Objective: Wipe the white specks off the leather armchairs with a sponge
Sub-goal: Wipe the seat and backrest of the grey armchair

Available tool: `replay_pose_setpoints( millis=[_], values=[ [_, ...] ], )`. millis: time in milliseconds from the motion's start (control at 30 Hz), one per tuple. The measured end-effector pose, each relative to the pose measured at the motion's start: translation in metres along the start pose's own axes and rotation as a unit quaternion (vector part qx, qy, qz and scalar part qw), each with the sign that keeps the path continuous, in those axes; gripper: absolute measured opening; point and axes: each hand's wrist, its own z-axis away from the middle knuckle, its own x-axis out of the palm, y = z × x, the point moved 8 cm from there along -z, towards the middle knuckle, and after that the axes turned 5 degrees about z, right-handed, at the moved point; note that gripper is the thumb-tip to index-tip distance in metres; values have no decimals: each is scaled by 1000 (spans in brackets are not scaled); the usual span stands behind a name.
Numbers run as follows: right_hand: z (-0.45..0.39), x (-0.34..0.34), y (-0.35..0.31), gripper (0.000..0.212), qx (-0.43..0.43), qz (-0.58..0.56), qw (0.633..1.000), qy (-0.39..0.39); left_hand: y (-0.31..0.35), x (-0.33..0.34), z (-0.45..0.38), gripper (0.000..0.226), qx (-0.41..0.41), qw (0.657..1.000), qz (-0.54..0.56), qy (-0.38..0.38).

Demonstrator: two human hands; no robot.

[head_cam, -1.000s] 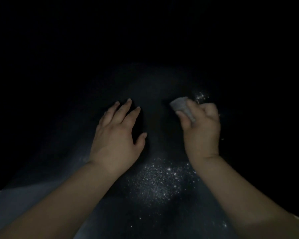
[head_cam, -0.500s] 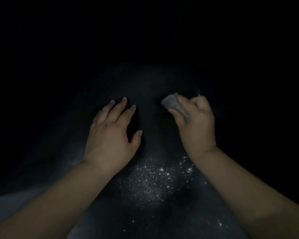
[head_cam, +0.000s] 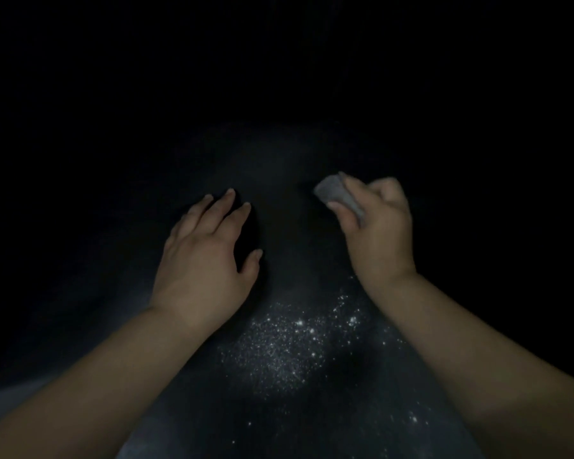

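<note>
Wiping specks off dark leather

Gripping a grey sponge [head_cam: 337,193], the right hand [head_cam: 378,233] curls round its rear half. It looks soft and light, so that hold suits. Left of the sponge, the left hand [head_cam: 203,260] lies flat-fingered on the armchair [head_cam: 279,167]. White specks [head_cam: 285,342] sit nearer than the sponge.

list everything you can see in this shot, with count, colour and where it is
sponge: one, grey, gripped in the right hand, upper right of centre
white specks: one main scattered patch plus a few strays lower right, white, on the leather between the two forearms
leather surface: one, dark, nearly black, fills the middle of the view; the rest is too dark to tell
pale strip: one, light grey, lower left edge; unclear what it is
left hand: one, fingers straight, resting flat on the leather
right hand: one, curled round the sponge
</note>
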Motion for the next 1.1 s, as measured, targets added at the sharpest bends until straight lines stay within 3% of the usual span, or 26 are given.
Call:
replay_pose_setpoints(
  millis=[133, 267, 367, 467, 533, 667, 767, 900, 967, 1100],
  values=[
    [-36, -14, 36, 30, 81, 8, 996, 27, 2, 2, -3, 64, 10, 1000, -12, -4],
    [13, -39, 65, 16, 178, -9, 976, 121, 1, 1, -4, 64, 6, 1000, -9, -7],
    [48, -24, 33, 10, 111, -31, 990, 85, 5, 1, -3, 62, 8, 1000, -6, -3],
    [30, -12, 12, 35, 27, 5, 1000, 6, 9, 4, -1, 59, 17, 1000, -6, -6],
    [10, -22, 30, 30, 65, -4, 998, 21, 8, 4, -1, 59, 18, 1000, -11, -11],
    [28, -55, 86, 29, 232, -59, 965, 106, 2, 0, -1, 59, 23, 999, -20, -22],
    [64, -54, 59, 29, 156, 32, 984, 84, -1, -2, 3, 59, 21, 999, -27, -22],
    [45, -27, 21, 38, 43, 19, 999, 18, -1, -3, 11, 59, 21, 999, -18, -20],
    [19, -27, 29, 37, 57, -4, 998, 23, -3, -2, 14, 59, 25, 999, -21, -26],
    [22, -49, 73, 31, 180, -46, 978, 97, -12, -7, 20, 58, 21, 999, -20, -27]
  ],
)
